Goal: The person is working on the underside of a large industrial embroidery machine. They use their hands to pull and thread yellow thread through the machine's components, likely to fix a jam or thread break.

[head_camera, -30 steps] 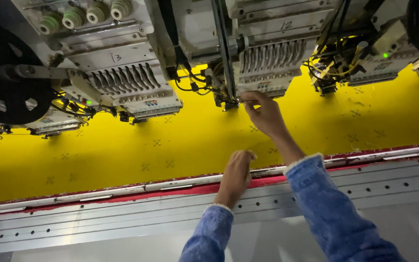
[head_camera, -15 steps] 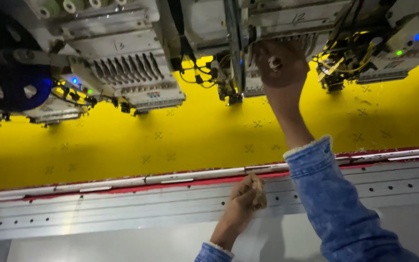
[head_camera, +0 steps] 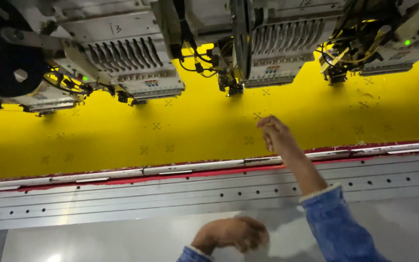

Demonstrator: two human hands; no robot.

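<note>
R hand pinched, over yellow fabric; L hand clenched, holding nothing visible.

Matt yellow cloth; smooth, probably metal rail.

Head camera, looking down — close over yellow fabric

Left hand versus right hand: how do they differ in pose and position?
The right hand reaches out over the yellow fabric, fingers pinched; the left hand is curled low over the grey table. The right forearm is stretched out, the left barely in view. Both wear blue denim sleeves.
</note>
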